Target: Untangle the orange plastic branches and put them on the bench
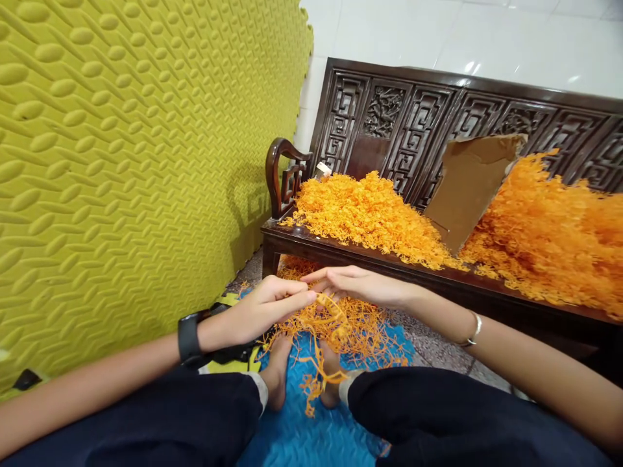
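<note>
The left hand (267,303) pinches the top end of a curly orange strip (335,316) between its thumb and fingers. The strip hangs down from the fingertips, a bit to the right of that hand and toward the near side. The right hand (357,285) is at the far right of the strip's top, with its fingers bent and close to the left fingertips. I cannot tell if the right hand is holding the strip too.

Below the hands, lots of loose orange bits (367,331) lie on a blue mat (296,431), around two bare feet (277,376). Farther off is a dark wooden bench (324,239). On its left part sits a big orange pile (363,211), and on its right part sits another orange heap (555,240). A brown piece of cardboard (467,188) leans between them. A bumpy yellow mat (146,162) stands on the left.
</note>
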The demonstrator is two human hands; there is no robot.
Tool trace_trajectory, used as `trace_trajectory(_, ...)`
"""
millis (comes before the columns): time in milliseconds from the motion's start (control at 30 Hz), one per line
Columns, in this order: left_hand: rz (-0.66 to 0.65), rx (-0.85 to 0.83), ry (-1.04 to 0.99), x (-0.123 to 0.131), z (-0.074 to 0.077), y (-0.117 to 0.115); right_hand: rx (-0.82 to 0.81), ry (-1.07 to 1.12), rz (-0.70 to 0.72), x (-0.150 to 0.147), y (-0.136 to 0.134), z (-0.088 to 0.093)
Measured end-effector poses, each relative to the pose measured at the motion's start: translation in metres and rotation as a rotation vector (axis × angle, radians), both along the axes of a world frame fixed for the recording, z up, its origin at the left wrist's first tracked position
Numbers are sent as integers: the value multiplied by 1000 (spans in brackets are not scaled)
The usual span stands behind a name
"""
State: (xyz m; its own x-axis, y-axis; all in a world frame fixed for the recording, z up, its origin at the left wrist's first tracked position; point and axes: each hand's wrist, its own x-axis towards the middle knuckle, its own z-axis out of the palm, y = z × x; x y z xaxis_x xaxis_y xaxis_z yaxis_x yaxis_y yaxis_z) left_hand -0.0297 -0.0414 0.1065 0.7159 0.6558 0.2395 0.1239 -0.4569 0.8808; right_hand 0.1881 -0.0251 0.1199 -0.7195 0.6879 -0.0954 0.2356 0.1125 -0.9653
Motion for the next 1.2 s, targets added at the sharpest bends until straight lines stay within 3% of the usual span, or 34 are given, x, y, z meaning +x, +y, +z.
trace_trajectory(167,-59,21,55,6,2,-2,-240,24,19,0,-21,-11)
trace_trajectory(400,-78,42,111,8,-6,2,-269,136,-196,18,-30,-17)
trace_trajectory(600,-74,32,167,8,-9,4,-174,126,-114,27,-31,-23)
trace_trajectory(800,-95,38,181,10,-11,5,-238,232,-178,18,-38,-26)
trace_trajectory(1000,-118,13,192,8,-13,6,0,91,-327,13,-40,-25)
trace_trajectory(1200,-53,-7,171,9,-11,2,178,86,-478,17,-36,-23)
